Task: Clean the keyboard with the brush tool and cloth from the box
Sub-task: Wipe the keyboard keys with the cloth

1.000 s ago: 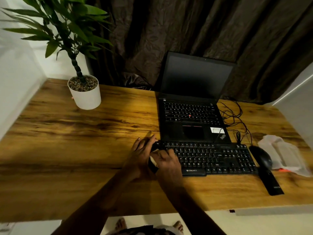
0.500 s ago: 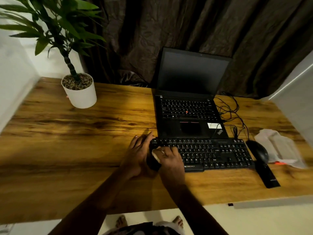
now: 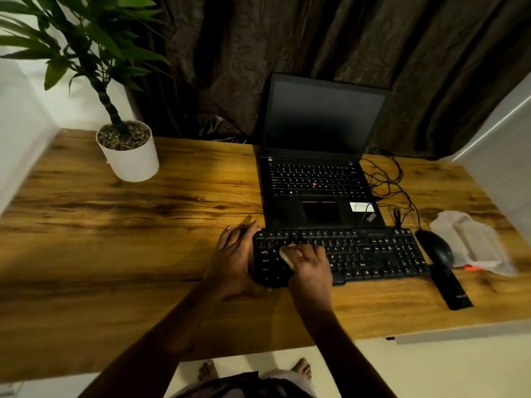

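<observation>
With the flat left hand [image 3: 234, 259] bracing the left end of the keyboard [image 3: 373, 254], stroke the pale cleaning tool [image 3: 286, 255], clamped in the right hand [image 3: 311, 268], lightly along each key row.

right hand [image 3: 311, 265]: moved off the left edge of the keyboard [image 3: 373, 254] onto the keys, away from the left hand [image 3: 232, 259].
pale item [image 3: 287, 255]: carried along under the right hand's fingers; cloth or brush unclear.
keyboard's left end: now uncovered between both hands.

Wide bare desk [image 3: 115, 254] left of keyboard [image 3: 373, 254]; laptop [image 3: 316, 214] just behind; mouse [image 3: 436, 249], cables [image 3: 385, 179] crowd right; plant pot [image 3: 129, 162] far back left
</observation>
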